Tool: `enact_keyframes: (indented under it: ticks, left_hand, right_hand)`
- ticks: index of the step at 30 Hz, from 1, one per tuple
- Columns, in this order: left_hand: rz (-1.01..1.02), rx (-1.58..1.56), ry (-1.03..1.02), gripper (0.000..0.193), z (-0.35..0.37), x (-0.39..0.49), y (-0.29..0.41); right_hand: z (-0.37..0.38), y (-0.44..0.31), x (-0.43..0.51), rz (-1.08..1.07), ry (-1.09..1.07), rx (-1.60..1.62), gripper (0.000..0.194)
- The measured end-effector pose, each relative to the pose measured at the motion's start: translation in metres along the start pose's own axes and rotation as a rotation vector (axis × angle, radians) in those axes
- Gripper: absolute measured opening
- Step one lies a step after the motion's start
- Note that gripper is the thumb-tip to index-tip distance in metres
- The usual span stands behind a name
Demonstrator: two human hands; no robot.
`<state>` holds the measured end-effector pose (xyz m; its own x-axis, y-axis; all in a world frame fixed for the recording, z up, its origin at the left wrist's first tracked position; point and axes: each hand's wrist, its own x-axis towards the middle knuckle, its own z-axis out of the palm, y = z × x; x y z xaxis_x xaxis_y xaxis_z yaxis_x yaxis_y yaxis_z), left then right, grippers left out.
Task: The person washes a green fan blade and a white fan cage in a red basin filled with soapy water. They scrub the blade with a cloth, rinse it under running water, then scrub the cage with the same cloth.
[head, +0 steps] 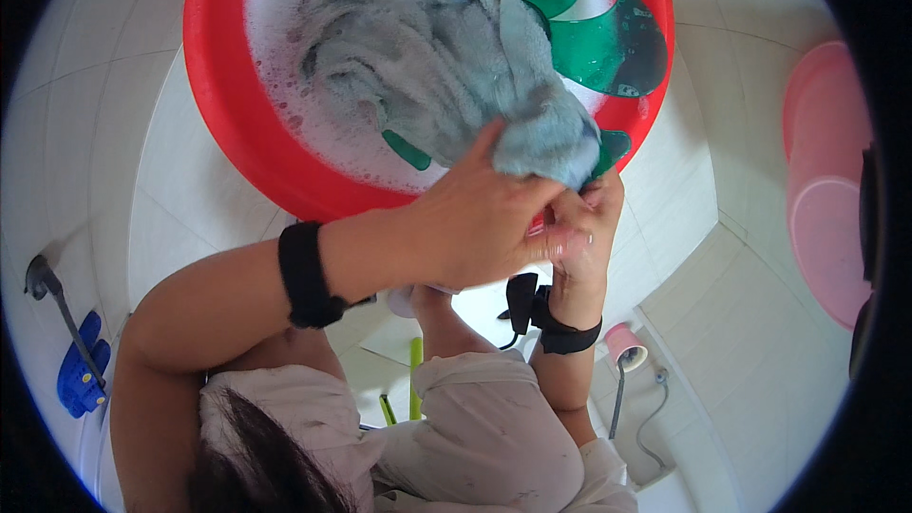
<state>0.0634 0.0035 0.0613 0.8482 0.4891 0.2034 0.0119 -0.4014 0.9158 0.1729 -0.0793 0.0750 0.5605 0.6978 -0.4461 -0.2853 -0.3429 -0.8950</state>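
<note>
A wet grey-blue towel (420,50) is bunched over soapy water in a red plastic basin (221,85). Translucent green curved blades (588,50), apparently of a fan, stick out from under the cloth, one across the basin's right rim. My left hand (491,221) grips the near right end of the towel, thumb on top, with its fingers reaching across to my right hand. Below that same end is my right hand (588,221), fingers curled close to a small green blade tip (614,148). Overlapping fingers and blur hide exactly what the right hand holds.
White foam (285,35) fills much of the basin. At the right stands a pink plastic container (826,242). Near the lower right are a small pink cup-like object (625,343) and a hose (659,420). Blue footwear (84,370) and a shower head (43,276) are at the left.
</note>
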Motion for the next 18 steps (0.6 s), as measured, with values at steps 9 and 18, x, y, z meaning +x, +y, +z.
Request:
enact_keyframes:
  ticks: [9, 18]
  left_hand:
    - [-0.391, -0.011, 0.207, 0.06, 0.006, 0.026, -0.005]
    - [-0.375, 0.137, 0.222, 0.052, 0.007, 0.019, -0.018]
  right_hand:
    - [0.013, 0.004, 0.005, 0.048, 0.101, 0.219, 0.04]
    - [0.019, 0.004, 0.0, 0.056, 0.137, 0.279, 0.039]
